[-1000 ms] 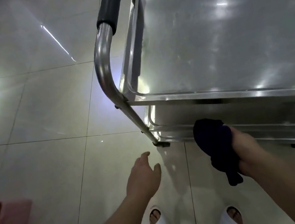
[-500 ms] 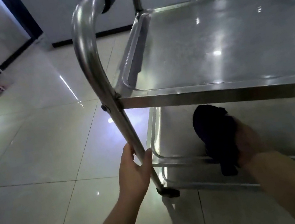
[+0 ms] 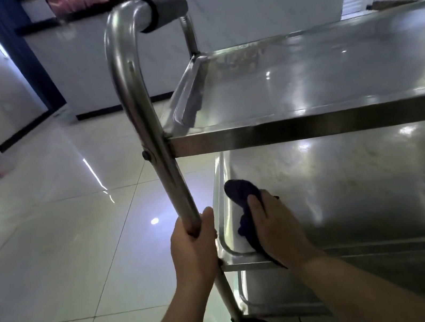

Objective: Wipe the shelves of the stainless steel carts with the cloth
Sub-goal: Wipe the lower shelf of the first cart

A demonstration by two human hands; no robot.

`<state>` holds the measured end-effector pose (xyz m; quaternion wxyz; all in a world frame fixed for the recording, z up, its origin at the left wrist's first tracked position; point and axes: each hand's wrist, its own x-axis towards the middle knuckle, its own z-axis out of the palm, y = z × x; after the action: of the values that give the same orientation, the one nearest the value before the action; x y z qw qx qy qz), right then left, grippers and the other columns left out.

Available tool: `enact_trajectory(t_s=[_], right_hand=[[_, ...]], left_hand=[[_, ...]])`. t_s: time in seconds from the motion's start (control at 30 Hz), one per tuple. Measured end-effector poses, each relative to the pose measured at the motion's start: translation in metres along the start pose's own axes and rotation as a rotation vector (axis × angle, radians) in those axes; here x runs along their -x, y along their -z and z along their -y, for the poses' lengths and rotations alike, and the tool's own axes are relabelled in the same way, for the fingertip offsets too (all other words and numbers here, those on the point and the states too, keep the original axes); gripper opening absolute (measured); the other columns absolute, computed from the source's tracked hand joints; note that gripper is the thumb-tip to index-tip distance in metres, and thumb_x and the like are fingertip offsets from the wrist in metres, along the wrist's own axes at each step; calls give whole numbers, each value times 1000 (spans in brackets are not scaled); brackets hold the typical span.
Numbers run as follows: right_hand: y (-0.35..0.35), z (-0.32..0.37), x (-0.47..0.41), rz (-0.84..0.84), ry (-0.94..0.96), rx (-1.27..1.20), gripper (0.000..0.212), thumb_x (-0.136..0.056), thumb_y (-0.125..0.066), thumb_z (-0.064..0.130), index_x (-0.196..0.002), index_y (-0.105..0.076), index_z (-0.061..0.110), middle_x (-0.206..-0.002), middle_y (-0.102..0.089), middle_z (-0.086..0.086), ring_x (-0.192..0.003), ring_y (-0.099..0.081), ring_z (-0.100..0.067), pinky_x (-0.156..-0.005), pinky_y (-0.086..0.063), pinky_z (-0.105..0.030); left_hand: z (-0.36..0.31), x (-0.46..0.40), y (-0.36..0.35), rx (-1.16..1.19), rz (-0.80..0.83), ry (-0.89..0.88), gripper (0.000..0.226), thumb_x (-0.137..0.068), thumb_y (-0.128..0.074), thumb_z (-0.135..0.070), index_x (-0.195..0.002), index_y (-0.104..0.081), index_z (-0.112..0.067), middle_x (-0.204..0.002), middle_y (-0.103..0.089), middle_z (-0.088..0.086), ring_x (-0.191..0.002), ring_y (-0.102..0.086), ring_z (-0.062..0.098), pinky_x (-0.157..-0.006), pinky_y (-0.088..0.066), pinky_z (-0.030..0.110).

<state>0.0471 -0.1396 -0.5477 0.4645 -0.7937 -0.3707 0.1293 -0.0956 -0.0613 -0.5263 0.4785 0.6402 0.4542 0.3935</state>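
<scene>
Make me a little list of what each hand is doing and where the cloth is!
left hand: left hand grips the cart's upright steel post, low down
right hand: right hand holds the dark cloth and presses it down
cloth place: near left corner of the middle shelf
top shelf: top shelf is bare and shiny
bottom shelf: bottom shelf shows only partly
handle: push handle with a grey grip at the top
floor: glossy pale tiles
</scene>
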Motion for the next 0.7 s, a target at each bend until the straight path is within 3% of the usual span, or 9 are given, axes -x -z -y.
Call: enact_trajectory(t_s=[0.07, 0.1, 0.17, 0.2, 0.33, 0.53, 0.7], right_hand=[[-29, -10, 5, 115, 97, 213, 37, -107, -26, 51, -109, -58, 32, -100, -68, 10, -92, -66, -11, -92, -55, -44], [-41, -13, 7, 179, 154, 354, 37, -108, -27, 46, -117, -60, 31, -115, -69, 9, -109, -65, -12, -103, -51, -43], [-59, -16, 9, 262, 241, 562, 48, -108, -25, 43, -148, -49, 28, -157, -49, 7, -149, -38, -20, -125, -27, -45], [-60, -13, 6, 287, 253, 606, 55, -107, -22, 45, -157, -37, 28, -166, -35, 8, -157, -24, -22, -127, -15, -46], [-63, -14, -13, 410, 293, 671, 61, -106, -21, 50, -165, -12, 36, -173, -12, 9, -160, -3, -26, -128, 1, -52], [-55, -20, -18, 369, 253, 683, 59, -107, -17, 49, -164, -16, 34, -173, -15, 6, -160, -7, -25, -129, -3, -51], [41, -78, -19, 310, 72, 737, 59, -109, -16, 53, -166, -10, 36, -174, -4, 12, -160, 0, -17, -130, 1, -43]], left_hand=[[3, -2, -1, -30, -4, -9, 37, -98, -63, -47, -86, -61, -11, -71, -64, 6, -57, -57, 14, -51, -48, 23], [5, -3, -2, -44, -15, -15, 39, -98, -62, -47, -86, -60, -10, -71, -63, 9, -54, -56, 12, -49, -46, 20], [7, -6, -3, -51, -34, -28, 42, -97, -61, -48, -85, -59, -8, -74, -64, 15, -56, -57, 19, -52, -47, 23], [8, -6, -4, -49, -41, -30, 43, -97, -61, -49, -85, -58, -8, -75, -64, 15, -60, -60, 25, -56, -49, 28], [7, -4, -7, -39, -71, -29, 34, -98, -61, -47, -88, -57, -14, -77, -68, 8, -66, -65, 27, -61, -51, 36], [6, -2, -8, -90, -104, -32, 42, -97, -60, -52, -90, -61, -11, -74, -68, 4, -68, -67, 28, -65, -57, 48], [1, 3, -10, -99, -133, -46, 39, -99, -58, -51, -90, -60, -13, -73, -70, 4, -71, -68, 24, -74, -59, 49]])
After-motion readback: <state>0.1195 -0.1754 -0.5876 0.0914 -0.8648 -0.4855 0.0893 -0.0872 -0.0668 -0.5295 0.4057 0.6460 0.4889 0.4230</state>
